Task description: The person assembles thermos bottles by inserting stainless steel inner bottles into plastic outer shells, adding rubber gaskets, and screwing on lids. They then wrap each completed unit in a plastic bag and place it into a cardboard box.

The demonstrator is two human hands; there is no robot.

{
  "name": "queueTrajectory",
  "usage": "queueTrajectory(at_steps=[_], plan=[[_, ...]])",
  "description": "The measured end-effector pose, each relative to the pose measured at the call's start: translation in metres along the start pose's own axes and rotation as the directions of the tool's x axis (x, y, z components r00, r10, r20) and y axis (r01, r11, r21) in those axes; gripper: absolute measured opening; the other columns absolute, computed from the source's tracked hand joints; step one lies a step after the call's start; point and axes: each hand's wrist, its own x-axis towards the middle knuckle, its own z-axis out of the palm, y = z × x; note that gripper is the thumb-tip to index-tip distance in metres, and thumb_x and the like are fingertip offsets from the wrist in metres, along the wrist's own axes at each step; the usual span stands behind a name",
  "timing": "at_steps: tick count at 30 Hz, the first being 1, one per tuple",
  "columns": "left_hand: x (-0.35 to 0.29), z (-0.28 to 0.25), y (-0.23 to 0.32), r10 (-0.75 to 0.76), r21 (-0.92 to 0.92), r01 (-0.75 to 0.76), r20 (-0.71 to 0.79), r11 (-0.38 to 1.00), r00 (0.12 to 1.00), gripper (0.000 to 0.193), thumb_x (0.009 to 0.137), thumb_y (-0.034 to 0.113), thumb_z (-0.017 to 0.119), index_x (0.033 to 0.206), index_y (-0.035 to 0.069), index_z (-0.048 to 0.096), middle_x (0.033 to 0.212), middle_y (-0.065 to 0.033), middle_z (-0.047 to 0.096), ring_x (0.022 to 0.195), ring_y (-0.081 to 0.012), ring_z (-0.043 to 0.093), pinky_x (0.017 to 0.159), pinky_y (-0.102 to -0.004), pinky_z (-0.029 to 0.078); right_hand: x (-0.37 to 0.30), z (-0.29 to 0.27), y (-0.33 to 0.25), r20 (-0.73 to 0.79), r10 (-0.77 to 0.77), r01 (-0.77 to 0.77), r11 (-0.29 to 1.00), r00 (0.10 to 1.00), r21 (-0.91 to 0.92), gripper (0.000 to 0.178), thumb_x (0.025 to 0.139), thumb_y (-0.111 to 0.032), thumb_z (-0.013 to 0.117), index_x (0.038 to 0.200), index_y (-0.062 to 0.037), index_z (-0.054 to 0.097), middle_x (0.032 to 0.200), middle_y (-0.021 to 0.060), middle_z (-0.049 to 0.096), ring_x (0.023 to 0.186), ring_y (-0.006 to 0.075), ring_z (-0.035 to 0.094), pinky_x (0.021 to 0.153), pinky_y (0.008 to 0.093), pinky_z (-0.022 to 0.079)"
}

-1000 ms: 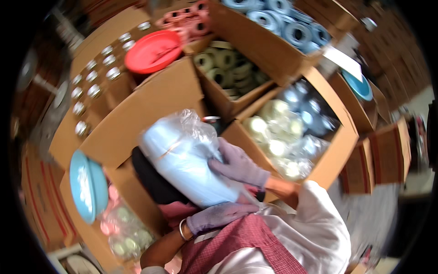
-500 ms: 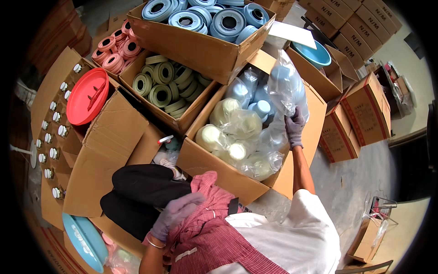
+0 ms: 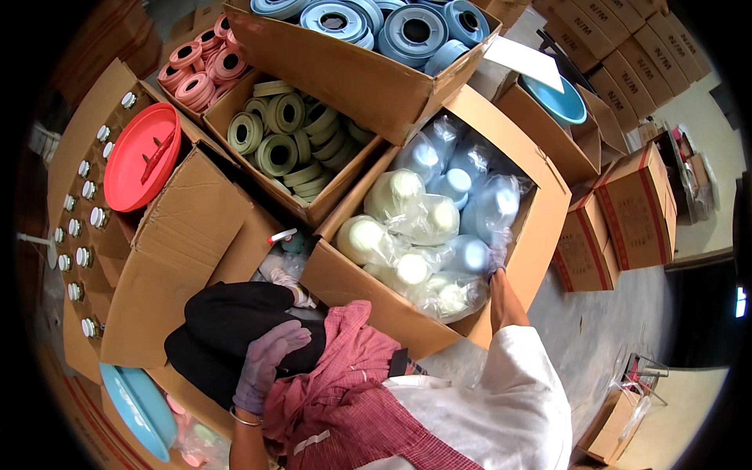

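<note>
An open carton (image 3: 356,301) in front of me holds several plastic bottles in clear bags, pale cream ones on the left and light blue ones on the right. My right hand (image 3: 497,257), in a grey-purple glove, is closed at the lower end of a bagged light blue bottle (image 3: 498,205) lying along the carton's right side. Clear film covers part of its fingers. My left hand (image 3: 266,362), gloved alike, hovers over my black-trousered lap with fingers stretched out and holds nothing.
Behind stand cartons of blue ring-shaped parts (image 3: 413,33), olive-green rings (image 3: 280,153) and pink rings (image 3: 196,82). A red basin (image 3: 129,164) sits left by white-capped bottles (image 3: 88,190). Blue basins (image 3: 558,102) (image 3: 137,407) and taped cartons (image 3: 636,219) stand around.
My right hand has lowered the bagged blue bottle from above the carton's right edge down among the others. My left hand has shifted slightly left, its fingers now pointing more upward.
</note>
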Motion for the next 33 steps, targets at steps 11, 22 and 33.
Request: queueTrajectory(at_steps=[11,22,33], plan=[[0.000,-0.013,-0.008,-0.045,-0.193,0.038,-0.033,0.981,0.998,0.052,0.106,0.027,0.039,0.138,-0.014,0.039,0.128,-0.0269,0.058,0.121,-0.0354,0.059,0.108,-0.0468,0.045,0.015,0.070,-0.217,0.529,-0.242,0.576,0.461,0.814,-0.675,0.052,0.081,-0.032,0.071,0.125,-0.0064,0.057,0.112,0.0231,0.065,0.110,0.0394,0.061,0.095,0.0453,0.050],[-0.003,-0.011,-0.009,0.018,-0.094,-0.021,-0.030,0.995,0.999,0.048,0.105,0.024,0.042,0.137,-0.012,0.043,0.129,-0.0247,0.058,0.118,-0.0325,0.061,0.108,-0.0427,0.044,0.024,0.107,-0.203,0.524,-0.222,0.544,0.575,0.822,-0.610,0.079,0.059,-0.022,0.081,0.133,-0.0217,0.054,0.125,0.0244,0.047,0.109,0.0427,0.059,0.095,0.0432,0.052],[0.117,0.031,0.121,0.657,0.368,-0.552,-0.298,0.748,0.693,0.053,0.101,0.034,0.051,0.140,-0.002,0.049,0.118,-0.0068,0.059,0.105,-0.0116,0.053,0.095,-0.0261,0.042,-0.241,-0.007,-0.475,0.676,-0.734,0.817,0.429,0.067,0.385,0.067,0.060,-0.012,0.082,0.121,-0.0139,0.055,0.138,0.0219,0.043,0.122,0.0400,0.050,0.097,0.0489,0.045]])
